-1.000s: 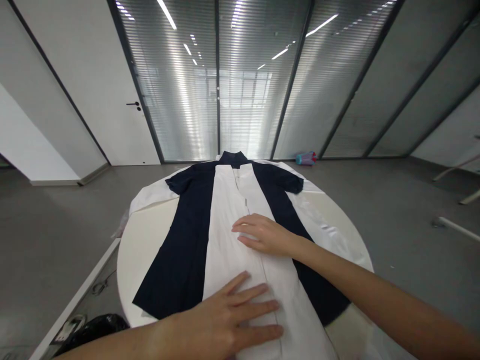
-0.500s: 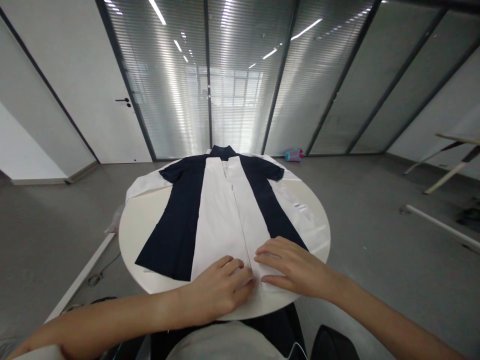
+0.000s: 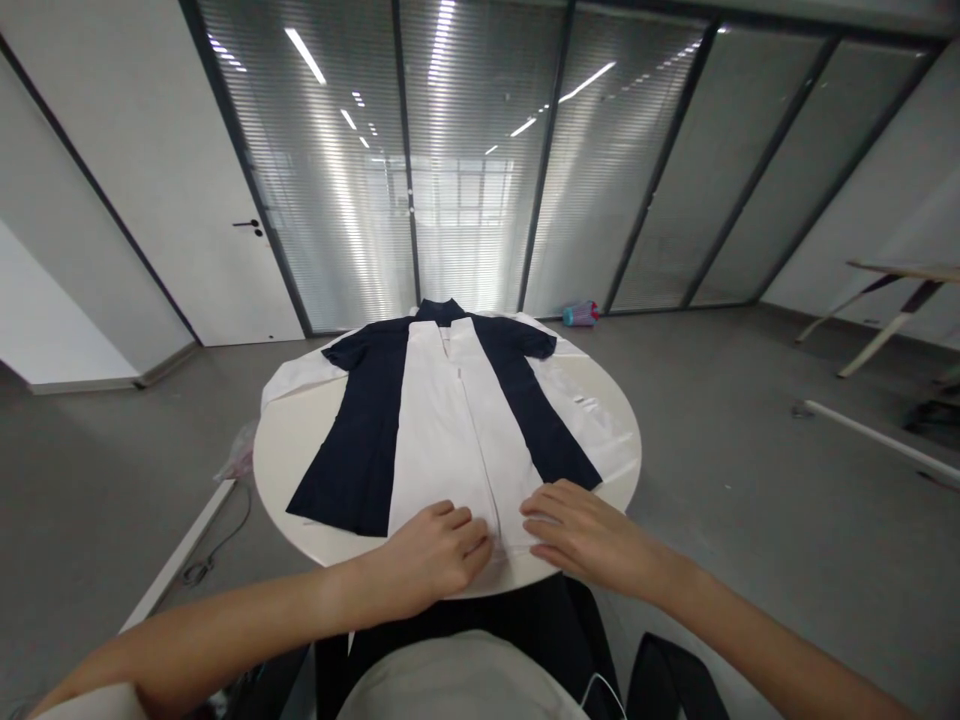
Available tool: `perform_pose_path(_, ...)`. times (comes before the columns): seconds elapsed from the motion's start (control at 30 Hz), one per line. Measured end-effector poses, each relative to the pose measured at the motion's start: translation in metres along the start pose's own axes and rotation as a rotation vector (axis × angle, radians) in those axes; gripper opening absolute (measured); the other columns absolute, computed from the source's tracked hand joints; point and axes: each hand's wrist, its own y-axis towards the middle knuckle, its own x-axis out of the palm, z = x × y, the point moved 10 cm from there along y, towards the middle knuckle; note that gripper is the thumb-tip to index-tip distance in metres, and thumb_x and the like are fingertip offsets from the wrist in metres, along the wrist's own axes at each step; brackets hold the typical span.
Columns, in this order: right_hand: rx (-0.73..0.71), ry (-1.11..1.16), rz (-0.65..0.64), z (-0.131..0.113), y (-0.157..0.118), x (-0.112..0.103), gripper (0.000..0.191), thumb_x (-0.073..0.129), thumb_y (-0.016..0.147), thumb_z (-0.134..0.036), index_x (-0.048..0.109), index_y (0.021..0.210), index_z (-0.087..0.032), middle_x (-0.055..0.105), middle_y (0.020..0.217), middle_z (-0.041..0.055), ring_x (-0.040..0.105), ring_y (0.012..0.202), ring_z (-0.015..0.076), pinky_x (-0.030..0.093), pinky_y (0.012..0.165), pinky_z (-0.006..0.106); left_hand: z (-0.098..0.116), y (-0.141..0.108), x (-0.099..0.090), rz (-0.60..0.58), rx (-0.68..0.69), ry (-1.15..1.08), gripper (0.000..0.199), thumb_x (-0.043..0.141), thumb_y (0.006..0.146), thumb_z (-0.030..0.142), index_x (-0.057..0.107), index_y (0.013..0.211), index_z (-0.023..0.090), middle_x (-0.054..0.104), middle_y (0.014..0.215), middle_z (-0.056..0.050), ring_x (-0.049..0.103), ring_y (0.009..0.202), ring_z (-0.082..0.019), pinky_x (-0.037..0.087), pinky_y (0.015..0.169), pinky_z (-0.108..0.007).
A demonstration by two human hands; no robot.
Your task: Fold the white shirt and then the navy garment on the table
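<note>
A navy short-sleeved shirt point(image 3: 367, 420) with a wide white front panel point(image 3: 435, 430) lies spread on a round white table point(image 3: 289, 455), its collar at the far side. A thin seam runs down the white panel from a small pale tab point(image 3: 459, 373). My left hand point(image 3: 442, 548) is at the near hem, left of the seam, its fingers curled and closed on the white cloth. To the right of the seam rests my right hand point(image 3: 581, 525), fingers apart over the white panel beside the navy side. White fabric point(image 3: 581, 400) shows beneath the shirt on both sides.
Close below the table's near edge are my lap and a black seat part point(image 3: 675, 680). A cable point(image 3: 225, 540) and a white bar point(image 3: 180, 550) lie on the floor to the left. A blue and red item point(image 3: 580, 314) is by the glass wall.
The view has shifted slightly, so the table sits a little higher. Both hands stay near the hem; the left fingers remain curled and the right fingers lie on the cloth.
</note>
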Motion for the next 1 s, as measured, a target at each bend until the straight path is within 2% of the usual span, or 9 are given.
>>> perform_pose_path(0.13, -0.077, -0.107, 0.109, -0.010, 0.004, -0.006, 0.016, 0.054, 0.094, -0.006, 0.067, 0.086, -0.013, 0.067, 0.085, 0.0054, 0.060, 0.082, 0.0193, 0.048, 0.076, 0.035, -0.001, -0.002, 0.000, -0.027, -0.058, -0.012, 0.017, 0.055, 0.097, 0.017, 0.060, 0.113, 0.013, 0.066, 0.094, -0.008, 0.062, 0.080, -0.022, 0.047, 0.067, -0.036)
perform_pose_path(0.27, -0.041, -0.085, 0.233, -0.008, 0.010, -0.028, 0.017, 0.053, 0.095, -0.007, 0.066, 0.086, -0.013, 0.068, 0.084, 0.0046, 0.061, 0.080, 0.0175, 0.048, 0.076, 0.034, -0.013, 0.000, 0.005, -0.011, -0.198, -0.029, 0.037, 0.057, 0.097, 0.024, 0.052, 0.131, 0.012, 0.068, 0.105, -0.010, 0.065, 0.090, -0.024, 0.052, 0.073, -0.038)
perform_pose_path(0.37, 0.004, -0.041, 0.298, -0.004, 0.011, -0.039, 0.016, 0.053, 0.096, -0.008, 0.066, 0.087, -0.014, 0.068, 0.085, 0.0043, 0.063, 0.080, 0.0166, 0.048, 0.077, 0.033, -0.016, -0.001, 0.015, -0.034, -0.212, 0.009, 0.044, 0.055, 0.096, 0.016, 0.046, 0.139, 0.008, 0.068, 0.105, -0.011, 0.066, 0.089, -0.025, 0.053, 0.071, -0.038)
perform_pose_path(0.5, 0.033, -0.002, 0.308, 0.001, 0.008, -0.037, 0.014, 0.054, 0.097, -0.012, 0.066, 0.089, -0.015, 0.069, 0.085, 0.0048, 0.063, 0.080, 0.0169, 0.048, 0.076, 0.033, -0.013, -0.003, 0.015, -0.071, -0.151, -0.008, 0.053, 0.054, 0.095, 0.012, 0.039, 0.145, 0.009, 0.067, 0.108, -0.012, 0.066, 0.089, -0.025, 0.053, 0.073, -0.038)
perform_pose_path(0.67, 0.007, 0.066, 0.256, 0.003, -0.002, -0.030, 0.012, 0.056, 0.098, -0.017, 0.067, 0.095, -0.015, 0.069, 0.091, 0.0076, 0.063, 0.085, 0.0188, 0.050, 0.076, 0.034, -0.011, -0.006, 0.003, -0.132, -0.162, -0.078, 0.079, 0.059, 0.087, 0.007, 0.023, 0.156, 0.015, 0.063, 0.125, -0.014, 0.064, 0.106, -0.028, 0.054, 0.085, -0.040)
perform_pose_path(0.73, 0.012, 0.088, 0.248, 0.003, -0.005, -0.031, 0.011, 0.057, 0.099, -0.019, 0.067, 0.099, -0.015, 0.069, 0.094, 0.0088, 0.063, 0.087, 0.0197, 0.051, 0.077, 0.035, -0.013, -0.007, 0.007, -0.167, -0.190, -0.095, 0.072, 0.058, 0.085, 0.004, 0.031, 0.152, 0.012, 0.065, 0.122, -0.015, 0.065, 0.102, -0.028, 0.055, 0.082, -0.039)
perform_pose_path(0.83, 0.011, 0.098, 0.223, -0.001, -0.007, -0.030, 0.020, 0.062, 0.097, -0.029, 0.066, 0.111, -0.014, 0.069, 0.104, 0.0120, 0.064, 0.096, 0.0230, 0.053, 0.083, 0.039, -0.020, -0.010, 0.019, -0.205, -0.241, -0.134, 0.048, 0.054, 0.088, 0.004, 0.049, 0.135, 0.012, 0.067, 0.110, -0.012, 0.067, 0.092, -0.026, 0.057, 0.076, -0.037)
perform_pose_path(0.93, -0.003, 0.054, 0.219, -0.004, -0.003, -0.027, 0.036, 0.064, 0.096, -0.034, 0.062, 0.127, -0.016, 0.068, 0.118, 0.0145, 0.063, 0.109, 0.0274, 0.052, 0.090, 0.045, -0.037, -0.013, 0.018, -0.132, -0.335, -0.168, 0.045, 0.048, 0.092, 0.004, 0.049, 0.135, 0.014, 0.068, 0.110, -0.011, 0.069, 0.093, -0.024, 0.057, 0.077, -0.035)
perform_pose_path(1.0, 0.015, 0.044, 0.249, 0.002, 0.000, -0.025, 0.033, 0.061, 0.098, -0.027, 0.062, 0.130, -0.018, 0.070, 0.118, 0.0132, 0.064, 0.110, 0.0265, 0.052, 0.091, 0.045, -0.048, -0.013, 0.011, -0.074, -0.394, -0.180, 0.048, 0.044, 0.093, 0.004, 0.046, 0.140, 0.014, 0.068, 0.111, -0.011, 0.069, 0.095, -0.024, 0.058, 0.079, -0.036)
